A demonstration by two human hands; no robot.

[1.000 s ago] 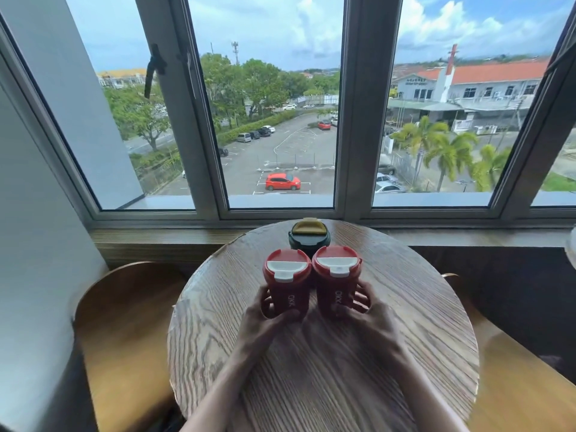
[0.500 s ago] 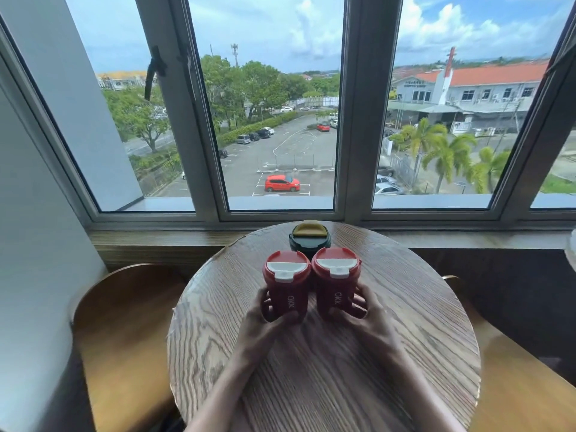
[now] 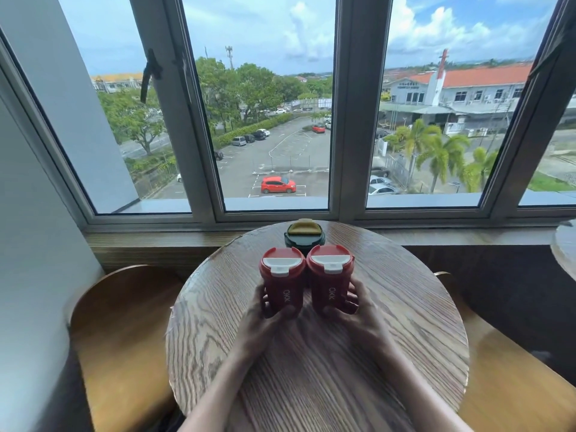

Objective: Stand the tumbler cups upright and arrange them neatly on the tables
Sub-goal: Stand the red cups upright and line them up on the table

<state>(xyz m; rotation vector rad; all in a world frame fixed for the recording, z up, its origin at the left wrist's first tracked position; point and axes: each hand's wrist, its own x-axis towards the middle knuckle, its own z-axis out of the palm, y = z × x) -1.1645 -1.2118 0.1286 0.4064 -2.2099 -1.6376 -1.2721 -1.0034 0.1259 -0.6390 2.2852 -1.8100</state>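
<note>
My left hand (image 3: 265,319) is wrapped around the lower body of the left red plastic tumbler cup with a white flip lid (image 3: 282,282), and my right hand (image 3: 358,310) grips the matching right red tumbler cup (image 3: 330,277) the same way, fingers curled round the outer side of each. Both stand upright near the middle of the round wood-grain surface (image 3: 405,338), lids touching or almost touching, printed lettering facing me. Just beyond them, toward the window, the dark green tumbler cup with a yellow lid (image 3: 304,234) is also upright, partly hidden behind the pair.

I judge this to be the arranging step: everything here is already standing, and I am squaring the two red ones side by side in front of the green one. Next I should let go gently, opening both hands outward without nudging the cups. The edge of another round surface (image 3: 565,251) shows at far right; whether cups wait there I cannot tell.
</note>
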